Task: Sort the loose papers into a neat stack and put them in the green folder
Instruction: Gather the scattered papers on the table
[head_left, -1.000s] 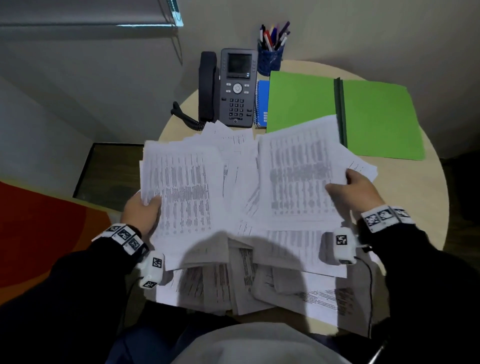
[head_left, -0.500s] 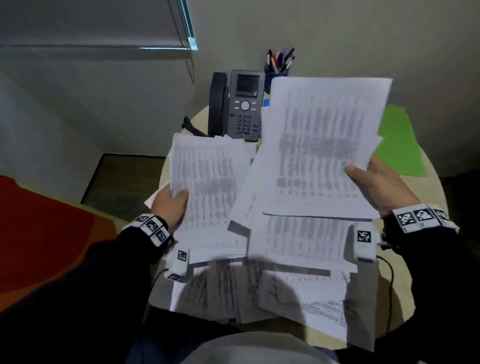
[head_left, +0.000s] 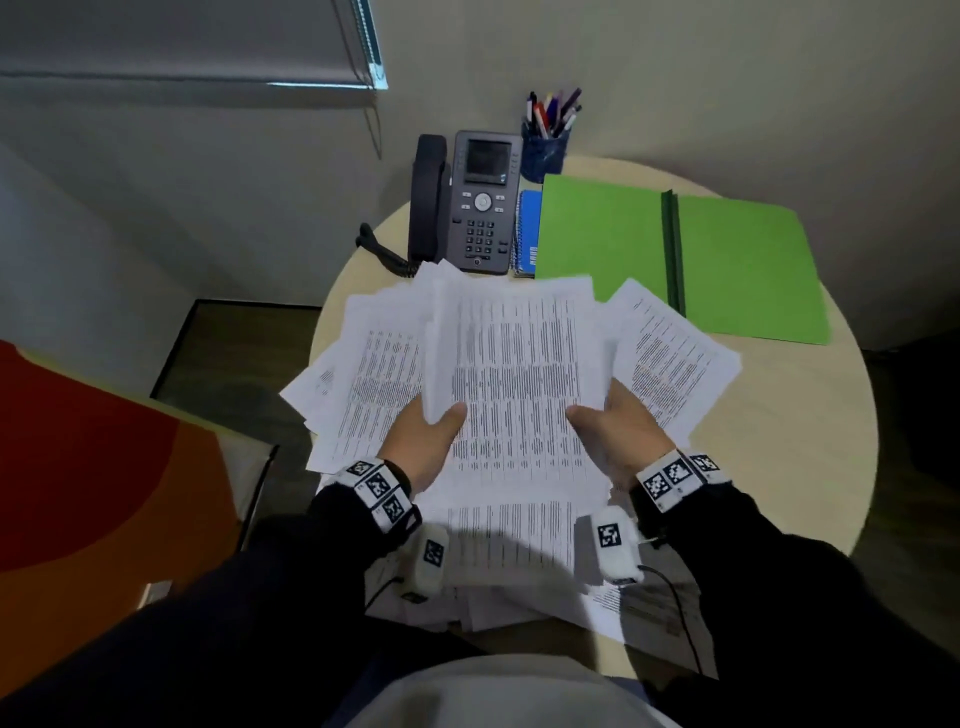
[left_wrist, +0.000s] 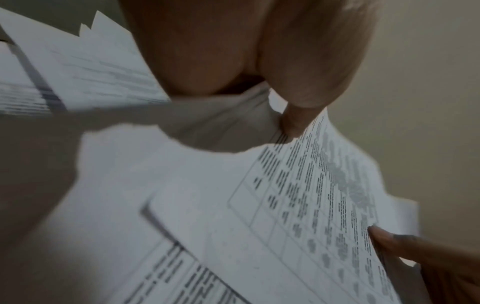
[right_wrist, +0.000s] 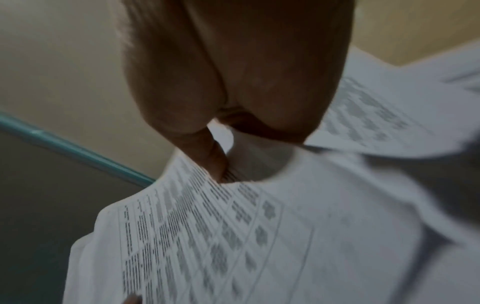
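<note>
A bundle of printed papers is held over the round table, gripped on both sides. My left hand pinches its left edge with the thumb on top, and my right hand pinches the right edge the same way. The wrist views show each thumb pressed on the printed sheets. More loose papers fan out underneath and lie spread toward me. The green folder lies open flat at the back right of the table.
A dark desk phone stands at the table's back edge, with a blue spiral notebook and a blue pen cup beside it. Bare tabletop shows on the right. A red-orange seat is at the left.
The right hand brought its raised sheaf down and left onto the left hand's sheaf. Both hands now hold one merged bundle at the centre, and the folder is uncovered again.
</note>
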